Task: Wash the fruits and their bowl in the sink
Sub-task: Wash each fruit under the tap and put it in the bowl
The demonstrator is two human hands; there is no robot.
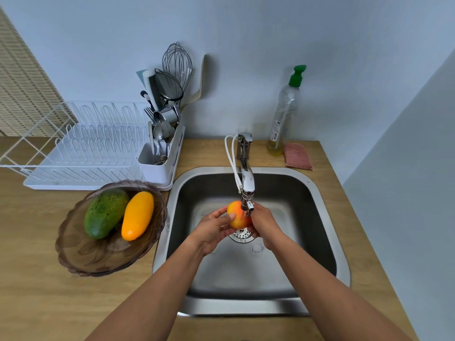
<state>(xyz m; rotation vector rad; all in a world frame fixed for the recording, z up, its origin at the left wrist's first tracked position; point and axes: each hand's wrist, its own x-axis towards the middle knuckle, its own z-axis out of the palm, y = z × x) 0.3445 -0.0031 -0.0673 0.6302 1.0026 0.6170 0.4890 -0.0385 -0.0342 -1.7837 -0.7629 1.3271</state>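
Under the tap [247,183], over the sink [327,212], we cup a red-yellow fruit [237,215] between left hand [211,231] and right hand [264,223], fingers [227,217] closed round it; rinsing, we judge; next, the green fruit [104,212] and orange fruit [138,215] waiting in the bowl [98,262] left of the sink.

Soft, even daylight, faint shadows; mild glare on the sink [327,217] rim at 3 o'clock, and wide-angle bending toward the edges.
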